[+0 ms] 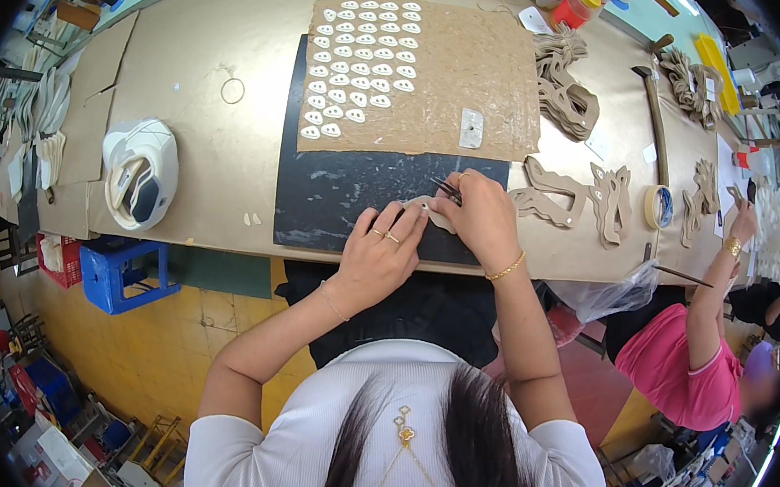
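Observation:
A small tan cut-out piece with wavy edges (441, 215) lies at the near side of a black mat (334, 187). Fingertips of my left hand (374, 259) press together on its left end. My right hand (488, 223) holds its right end between thumb and finger, with slim dark tweezers (444, 189) tucked in the same hand, tips pointing left. A small white part shows on the piece beside my left fingertips, partly covered. Beyond the mat, a brown cardboard sheet (454, 62) carries rows of small white two-holed pieces (361, 69) on its left half.
Stacked tan cut-outs (568, 106) and loose ones (612, 204) lie right of the mat. A hammer (654, 119), tape roll (658, 207) and red-yellow bottle (577, 8) are farther right. A white cap (140, 173) sits left. A co-worker in pink (684, 361) is at the right.

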`<action>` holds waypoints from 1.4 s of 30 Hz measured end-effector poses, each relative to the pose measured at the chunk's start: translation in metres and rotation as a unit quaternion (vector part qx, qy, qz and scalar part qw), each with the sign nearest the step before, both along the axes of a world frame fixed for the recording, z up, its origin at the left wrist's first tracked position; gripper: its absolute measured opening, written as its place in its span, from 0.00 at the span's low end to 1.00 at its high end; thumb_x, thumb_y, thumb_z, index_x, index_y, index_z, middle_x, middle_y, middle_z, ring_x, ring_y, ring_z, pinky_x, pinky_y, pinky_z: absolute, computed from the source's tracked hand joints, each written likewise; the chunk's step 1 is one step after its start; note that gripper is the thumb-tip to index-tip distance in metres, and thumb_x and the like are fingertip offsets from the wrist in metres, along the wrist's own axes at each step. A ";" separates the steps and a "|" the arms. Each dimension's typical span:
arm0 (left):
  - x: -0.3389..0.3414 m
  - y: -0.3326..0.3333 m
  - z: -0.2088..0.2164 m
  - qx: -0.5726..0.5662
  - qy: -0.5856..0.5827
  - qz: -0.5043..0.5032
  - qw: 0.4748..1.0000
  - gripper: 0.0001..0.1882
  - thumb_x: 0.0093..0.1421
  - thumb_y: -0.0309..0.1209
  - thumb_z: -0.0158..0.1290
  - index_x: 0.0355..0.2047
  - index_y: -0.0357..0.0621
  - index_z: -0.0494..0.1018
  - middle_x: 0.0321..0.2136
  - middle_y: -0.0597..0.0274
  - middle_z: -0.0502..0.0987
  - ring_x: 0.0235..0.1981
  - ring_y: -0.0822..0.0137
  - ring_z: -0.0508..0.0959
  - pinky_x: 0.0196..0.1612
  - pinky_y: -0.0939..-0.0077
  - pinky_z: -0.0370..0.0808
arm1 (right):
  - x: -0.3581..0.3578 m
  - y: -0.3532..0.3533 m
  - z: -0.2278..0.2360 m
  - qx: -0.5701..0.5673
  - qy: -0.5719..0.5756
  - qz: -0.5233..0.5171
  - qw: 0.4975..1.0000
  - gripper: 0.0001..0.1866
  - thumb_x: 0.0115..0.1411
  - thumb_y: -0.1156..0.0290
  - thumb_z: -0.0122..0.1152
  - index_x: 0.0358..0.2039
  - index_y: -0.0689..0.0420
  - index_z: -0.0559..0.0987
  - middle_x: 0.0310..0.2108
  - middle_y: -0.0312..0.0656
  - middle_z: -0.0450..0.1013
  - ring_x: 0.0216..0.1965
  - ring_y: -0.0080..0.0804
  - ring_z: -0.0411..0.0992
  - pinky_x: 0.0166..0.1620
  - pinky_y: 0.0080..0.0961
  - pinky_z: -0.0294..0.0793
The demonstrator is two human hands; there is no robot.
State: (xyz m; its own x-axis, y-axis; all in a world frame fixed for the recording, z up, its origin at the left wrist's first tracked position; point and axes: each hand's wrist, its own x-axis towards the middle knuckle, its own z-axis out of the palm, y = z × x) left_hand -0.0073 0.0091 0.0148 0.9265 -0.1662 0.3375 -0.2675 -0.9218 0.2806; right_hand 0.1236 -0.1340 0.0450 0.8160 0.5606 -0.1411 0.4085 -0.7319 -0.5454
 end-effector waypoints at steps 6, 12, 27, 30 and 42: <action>0.004 -0.004 0.009 -0.032 0.031 0.012 0.999 0.25 0.48 0.27 0.61 0.49 0.35 0.76 0.52 0.57 0.74 0.53 0.57 0.73 0.53 0.60 0.68 | 0.002 0.002 -0.002 0.004 0.033 -0.013 0.999 0.12 0.52 0.64 0.73 0.30 0.59 0.84 0.30 0.48 0.77 0.34 0.48 0.78 0.38 0.40 0.76; 0.004 -0.004 0.006 -0.041 0.039 0.012 0.998 0.25 0.49 0.26 0.61 0.50 0.35 0.76 0.52 0.57 0.74 0.53 0.56 0.73 0.54 0.60 0.68 | 0.004 0.009 0.007 -0.034 0.052 -0.013 0.998 0.11 0.54 0.63 0.71 0.30 0.57 0.84 0.31 0.46 0.79 0.35 0.47 0.79 0.38 0.40 0.76; -0.009 -0.013 0.000 -0.024 0.032 0.027 0.999 0.29 0.52 0.24 0.59 0.57 0.42 0.73 0.59 0.49 0.72 0.62 0.50 0.70 0.64 0.51 0.65 | 0.021 -0.059 0.024 0.098 -0.010 -0.138 0.985 0.10 0.62 0.66 0.64 0.34 0.61 0.83 0.35 0.49 0.79 0.37 0.48 0.78 0.41 0.37 0.76; -0.009 -0.013 -0.002 -0.028 0.028 0.040 0.998 0.28 0.53 0.22 0.57 0.58 0.42 0.72 0.57 0.49 0.74 0.64 0.50 0.70 0.68 0.48 0.61 | 0.007 -0.084 0.024 0.085 -0.032 -0.145 0.985 0.10 0.61 0.66 0.65 0.34 0.61 0.83 0.35 0.47 0.78 0.35 0.46 0.77 0.40 0.36 0.75; -0.003 0.022 0.005 -0.133 -0.026 0.032 0.990 0.22 0.53 0.20 0.56 0.50 0.33 0.76 0.53 0.49 0.75 0.58 0.50 0.74 0.61 0.55 0.69 | 0.011 -0.052 0.015 -0.051 -0.016 0.041 0.998 0.15 0.59 0.59 0.68 0.32 0.60 0.80 0.33 0.44 0.75 0.36 0.47 0.77 0.40 0.40 0.76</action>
State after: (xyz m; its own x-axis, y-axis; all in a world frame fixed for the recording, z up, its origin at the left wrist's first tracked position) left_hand -0.0104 0.0310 0.0200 0.9123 -0.0066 0.4095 -0.2319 -0.8326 0.5031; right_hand 0.1342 -0.1857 0.0600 0.7735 0.6092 -0.1750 0.4852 -0.7468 -0.4549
